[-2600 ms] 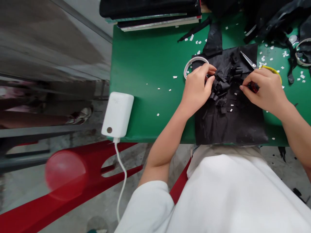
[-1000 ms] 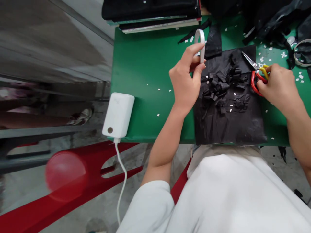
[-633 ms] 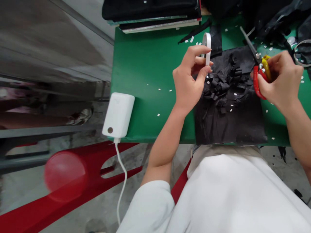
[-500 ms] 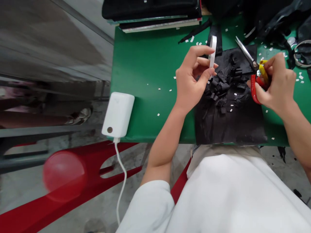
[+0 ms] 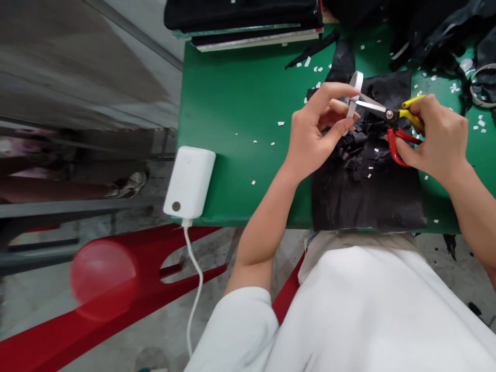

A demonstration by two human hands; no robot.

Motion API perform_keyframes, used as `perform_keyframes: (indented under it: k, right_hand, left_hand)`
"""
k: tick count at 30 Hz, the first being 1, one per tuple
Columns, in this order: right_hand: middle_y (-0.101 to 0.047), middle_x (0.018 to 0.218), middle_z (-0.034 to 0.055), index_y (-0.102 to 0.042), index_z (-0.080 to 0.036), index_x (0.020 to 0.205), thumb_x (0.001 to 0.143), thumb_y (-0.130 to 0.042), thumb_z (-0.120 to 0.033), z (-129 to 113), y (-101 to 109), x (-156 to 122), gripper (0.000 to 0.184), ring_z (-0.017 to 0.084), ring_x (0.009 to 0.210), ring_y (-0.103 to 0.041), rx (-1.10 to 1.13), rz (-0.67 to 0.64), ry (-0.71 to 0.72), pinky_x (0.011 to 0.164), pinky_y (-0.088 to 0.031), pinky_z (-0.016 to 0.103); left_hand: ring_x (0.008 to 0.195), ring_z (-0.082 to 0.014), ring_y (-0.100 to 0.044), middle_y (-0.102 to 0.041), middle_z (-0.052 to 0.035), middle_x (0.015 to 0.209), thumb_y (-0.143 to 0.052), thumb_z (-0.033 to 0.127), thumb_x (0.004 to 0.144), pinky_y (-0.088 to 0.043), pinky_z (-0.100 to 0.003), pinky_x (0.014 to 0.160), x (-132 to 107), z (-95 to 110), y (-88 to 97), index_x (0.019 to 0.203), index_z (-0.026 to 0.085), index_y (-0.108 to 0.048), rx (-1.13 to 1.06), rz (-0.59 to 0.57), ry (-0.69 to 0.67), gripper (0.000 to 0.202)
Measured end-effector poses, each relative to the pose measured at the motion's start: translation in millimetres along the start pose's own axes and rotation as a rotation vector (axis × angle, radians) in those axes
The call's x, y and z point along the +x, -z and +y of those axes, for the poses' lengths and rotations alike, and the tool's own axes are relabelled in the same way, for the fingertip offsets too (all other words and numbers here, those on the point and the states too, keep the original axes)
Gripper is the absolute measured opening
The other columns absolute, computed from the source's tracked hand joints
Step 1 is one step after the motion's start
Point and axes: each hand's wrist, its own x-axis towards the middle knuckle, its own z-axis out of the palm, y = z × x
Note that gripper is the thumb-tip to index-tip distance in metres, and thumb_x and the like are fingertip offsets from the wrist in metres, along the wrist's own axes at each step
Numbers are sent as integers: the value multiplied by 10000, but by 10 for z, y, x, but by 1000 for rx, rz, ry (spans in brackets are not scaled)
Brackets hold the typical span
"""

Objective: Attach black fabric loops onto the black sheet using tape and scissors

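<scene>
My left hand [image 5: 315, 132] pinches a narrow white ring-shaped band [image 5: 357, 80] between thumb and fingers. In my right hand [image 5: 439, 137] is a pair of scissors [image 5: 389, 114] with one yellow and one red handle loop. The blades point left and are parted around the band beside my left fingertips; whether they touch it I cannot tell. Beneath both hands lies a black sheet [image 5: 368, 201], heaped with small black cut pieces [image 5: 354, 152]. A few white scraps [image 5: 371, 168] are scattered over it.
On the green table [image 5: 228, 103] a white power bank [image 5: 189, 182] with a cable stands at the left front edge. Books [image 5: 256, 39] are stacked at the back. Black material [image 5: 437, 31] and another pale ring [image 5: 473, 88] are at the right. A red stool [image 5: 151, 263] is below left.
The scissors have swung left and down, opening at the band. My left hand has shifted slightly right and down with the band, towards the blades.
</scene>
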Motion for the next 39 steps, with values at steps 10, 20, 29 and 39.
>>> perform_keyframes:
  k: [10, 20, 29, 39]
  right_hand:
    - [-626, 767, 52, -596, -199, 1122, 856, -512, -449, 46, -10, -10, 374, 244, 788, -649, -100, -9, 46, 651, -396, 348]
    - [-651, 749, 38, -612, -201, 1046, 864, -527, -443, 73, -28, -21, 314, 216, 725, -642, -117, 40, 81, 586, -325, 325]
    - [-676, 811, 45, -582, -218, 1045, 848, -554, -422, 51, -16, 0, 285, 231, 733, -647, -81, 6, -62, 591, -363, 333]
    - [-608, 756, 82, -614, -242, 1004, 867, -577, -489, 226, -101, 5, 285, 330, 838, -646, -105, 20, -383, 736, -489, 498]
  left_hand:
    - [980, -204, -705, -682, -33, 954, -641, 463, 876, -576, -414, 917, 40, -66, -15, 1149, 285, -598, -189, 21, -44, 328]
    - [965, -186, -710, -679, -18, 928, -647, 410, 873, -582, -382, 900, 39, -35, -23, 1056, 268, -598, -208, 48, -38, 237]
    - [953, -159, -716, -707, 6, 910, -605, 318, 907, -558, -307, 897, 35, -23, -8, 1015, 273, -596, -28, 173, -2, 118]
    - [758, -179, -690, -729, 27, 808, -651, 174, 811, -540, -316, 833, 66, -248, 2, 1082, 321, -583, 168, 197, 81, 316]
